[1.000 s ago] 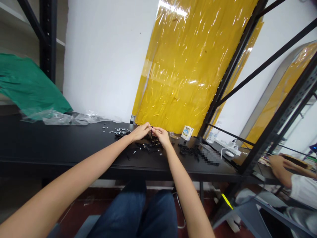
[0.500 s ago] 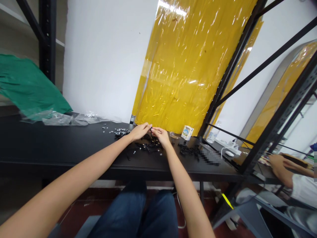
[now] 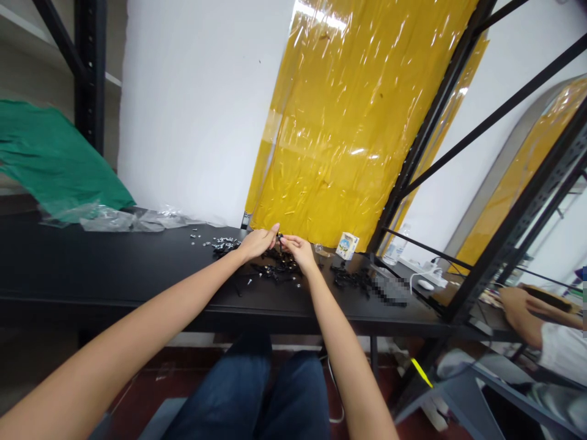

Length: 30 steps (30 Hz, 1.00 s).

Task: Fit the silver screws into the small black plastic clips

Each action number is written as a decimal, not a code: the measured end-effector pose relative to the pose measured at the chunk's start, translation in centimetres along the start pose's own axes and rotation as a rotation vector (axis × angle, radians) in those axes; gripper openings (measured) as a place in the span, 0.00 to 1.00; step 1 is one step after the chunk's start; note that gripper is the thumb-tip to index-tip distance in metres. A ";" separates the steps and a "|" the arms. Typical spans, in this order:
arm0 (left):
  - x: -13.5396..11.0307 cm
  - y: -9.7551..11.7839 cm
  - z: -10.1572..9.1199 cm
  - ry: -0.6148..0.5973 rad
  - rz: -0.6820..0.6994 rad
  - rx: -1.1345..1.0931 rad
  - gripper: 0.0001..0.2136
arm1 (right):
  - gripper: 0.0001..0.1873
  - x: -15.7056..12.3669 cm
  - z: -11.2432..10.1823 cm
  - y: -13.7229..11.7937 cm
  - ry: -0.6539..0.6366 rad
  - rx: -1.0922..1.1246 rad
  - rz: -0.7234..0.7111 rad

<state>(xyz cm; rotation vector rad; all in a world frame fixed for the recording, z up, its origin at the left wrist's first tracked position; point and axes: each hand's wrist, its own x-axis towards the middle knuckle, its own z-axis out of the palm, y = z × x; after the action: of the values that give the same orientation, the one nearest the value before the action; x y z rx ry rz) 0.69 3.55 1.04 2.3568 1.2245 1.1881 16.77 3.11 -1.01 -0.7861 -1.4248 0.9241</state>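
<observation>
Both my hands meet over the far middle of a black table (image 3: 114,269). My left hand (image 3: 259,242) and my right hand (image 3: 298,250) pinch together on a small black part (image 3: 279,238) held between their fingertips. Under and around them lies a heap of small black parts (image 3: 277,269) mixed with small silver screws (image 3: 220,240). A second heap of black parts (image 3: 351,278) lies to the right of my right hand. What the pinched part is exactly is too small to tell.
Clear plastic bags (image 3: 123,219) and a green sheet (image 3: 50,159) lie at the back left. A small white printed box (image 3: 347,245) stands by the yellow film-wrapped panel (image 3: 358,122). Black rack struts (image 3: 499,244) cross the right side. Another person's hand (image 3: 520,311) works at far right.
My hands have stayed together at the same spot with only slight finger movement. The other person's hand at the right has shifted a little.
</observation>
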 end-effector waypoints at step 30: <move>0.4 -0.5 0.8 0.000 0.016 -0.284 0.15 | 0.21 0.1 -0.1 0.1 -0.003 0.021 0.003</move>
<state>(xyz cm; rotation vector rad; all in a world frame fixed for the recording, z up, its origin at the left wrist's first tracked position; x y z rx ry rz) 1.16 4.25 0.45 2.1612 0.9653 1.2728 16.85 3.26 -1.09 -0.7718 -1.4150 0.9413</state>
